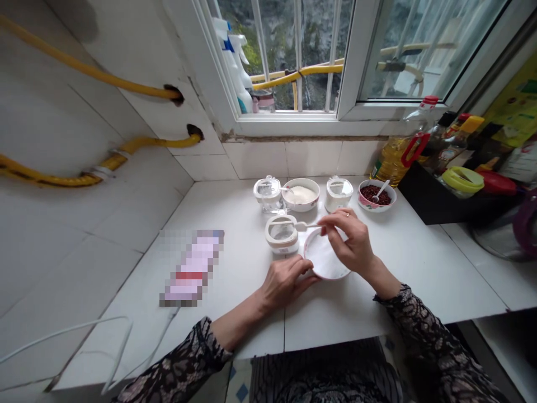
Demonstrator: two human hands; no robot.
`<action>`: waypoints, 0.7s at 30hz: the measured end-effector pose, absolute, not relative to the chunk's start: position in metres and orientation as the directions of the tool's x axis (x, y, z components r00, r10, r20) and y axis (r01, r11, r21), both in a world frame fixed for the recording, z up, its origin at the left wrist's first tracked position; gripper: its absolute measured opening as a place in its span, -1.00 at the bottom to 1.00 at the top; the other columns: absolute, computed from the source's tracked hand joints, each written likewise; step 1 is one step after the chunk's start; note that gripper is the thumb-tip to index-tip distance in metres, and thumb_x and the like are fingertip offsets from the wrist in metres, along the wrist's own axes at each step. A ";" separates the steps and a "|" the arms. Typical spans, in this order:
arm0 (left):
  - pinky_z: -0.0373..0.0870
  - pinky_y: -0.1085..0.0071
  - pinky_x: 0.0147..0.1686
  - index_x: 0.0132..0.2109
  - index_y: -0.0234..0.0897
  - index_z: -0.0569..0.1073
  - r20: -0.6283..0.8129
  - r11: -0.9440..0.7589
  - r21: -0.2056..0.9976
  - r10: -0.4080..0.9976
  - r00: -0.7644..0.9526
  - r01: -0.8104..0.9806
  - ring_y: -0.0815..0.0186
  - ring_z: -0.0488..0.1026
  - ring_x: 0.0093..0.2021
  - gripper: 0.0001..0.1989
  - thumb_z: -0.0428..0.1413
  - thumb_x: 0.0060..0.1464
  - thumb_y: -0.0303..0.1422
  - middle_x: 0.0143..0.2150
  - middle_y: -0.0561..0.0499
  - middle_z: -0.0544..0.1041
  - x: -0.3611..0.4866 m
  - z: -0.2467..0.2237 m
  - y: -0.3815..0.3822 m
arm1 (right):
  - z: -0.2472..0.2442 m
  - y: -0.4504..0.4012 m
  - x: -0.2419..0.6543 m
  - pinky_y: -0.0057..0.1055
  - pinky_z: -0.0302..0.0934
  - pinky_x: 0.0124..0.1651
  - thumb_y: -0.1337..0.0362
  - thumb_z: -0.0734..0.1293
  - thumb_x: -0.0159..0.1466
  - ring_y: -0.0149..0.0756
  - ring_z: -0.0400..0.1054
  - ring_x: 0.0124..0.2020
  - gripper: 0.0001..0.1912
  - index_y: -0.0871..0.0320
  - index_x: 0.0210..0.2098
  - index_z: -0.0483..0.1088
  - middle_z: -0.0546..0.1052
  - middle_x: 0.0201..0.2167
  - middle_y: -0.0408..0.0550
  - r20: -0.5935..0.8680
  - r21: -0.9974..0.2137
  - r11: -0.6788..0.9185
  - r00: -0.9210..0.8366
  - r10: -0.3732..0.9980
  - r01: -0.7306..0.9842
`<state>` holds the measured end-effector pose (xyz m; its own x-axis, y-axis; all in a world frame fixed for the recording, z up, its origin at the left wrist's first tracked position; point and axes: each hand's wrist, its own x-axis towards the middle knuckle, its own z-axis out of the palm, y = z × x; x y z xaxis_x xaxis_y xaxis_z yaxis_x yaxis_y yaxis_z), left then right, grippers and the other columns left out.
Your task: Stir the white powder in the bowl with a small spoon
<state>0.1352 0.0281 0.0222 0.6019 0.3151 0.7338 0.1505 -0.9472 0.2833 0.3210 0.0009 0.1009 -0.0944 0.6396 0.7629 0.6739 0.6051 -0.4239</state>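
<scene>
My left hand (pixel 289 280) has its fingers closed on the left rim of a bowl of white powder (pixel 325 258). Above that bowl, my right hand (pixel 349 238) pinches the handle of a small white spoon (pixel 302 226). The spoon's head is at the right edge of an open square jar (pixel 281 235) with a pale rim. Behind are a clear-lidded jar (pixel 267 191), a bowl of off-white grains (pixel 301 195) with a spoon in it, and another clear-lidded jar (pixel 338 193).
A bowl of dark red beans (pixel 376 196) with a white spoon stands at the right, near an oil bottle (pixel 396 148) and a black rack (pixel 432 196) of condiments. A blurred phone (pixel 193 268) with a white cable (pixel 161 333) lies at the left.
</scene>
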 end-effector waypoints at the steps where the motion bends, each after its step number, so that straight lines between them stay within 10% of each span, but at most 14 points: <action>1: 0.25 0.53 -0.53 -0.20 -0.26 0.34 0.733 -0.947 0.285 0.315 0.602 0.149 0.43 0.35 -0.53 -0.85 0.07 0.28 -0.28 -0.48 0.12 0.40 0.135 0.022 0.028 | 0.101 0.000 0.324 -0.27 0.23 -0.11 0.47 0.19 0.23 -0.34 0.34 -0.49 -0.79 0.13 -0.33 0.42 0.51 -0.55 -0.18 0.754 -0.449 0.582 -0.061 0.654 0.678; 10: 0.24 0.55 -0.53 -0.20 -0.26 0.32 0.731 -0.949 0.277 0.311 0.607 0.153 0.44 0.36 -0.53 -0.86 0.07 0.29 -0.29 -0.48 0.12 0.40 0.134 0.023 0.028 | 0.085 0.000 0.325 -0.31 0.18 -0.14 0.43 0.18 0.13 -0.36 0.23 -0.54 -0.78 0.12 -0.55 0.38 0.46 -0.64 -0.18 0.488 -0.521 0.455 -0.184 0.853 0.722; 21: 0.24 0.55 -0.54 -0.20 -0.28 0.33 0.735 -0.952 0.265 0.304 0.606 0.156 0.44 0.36 -0.53 -0.84 0.08 0.28 -0.28 -0.48 0.11 0.40 0.134 0.023 0.028 | 0.092 0.002 0.331 -0.41 0.15 -0.41 0.35 0.18 0.05 -0.40 0.22 -0.64 -0.80 0.14 -0.59 0.41 0.35 -0.77 -0.22 0.256 -0.890 0.179 0.137 0.957 0.419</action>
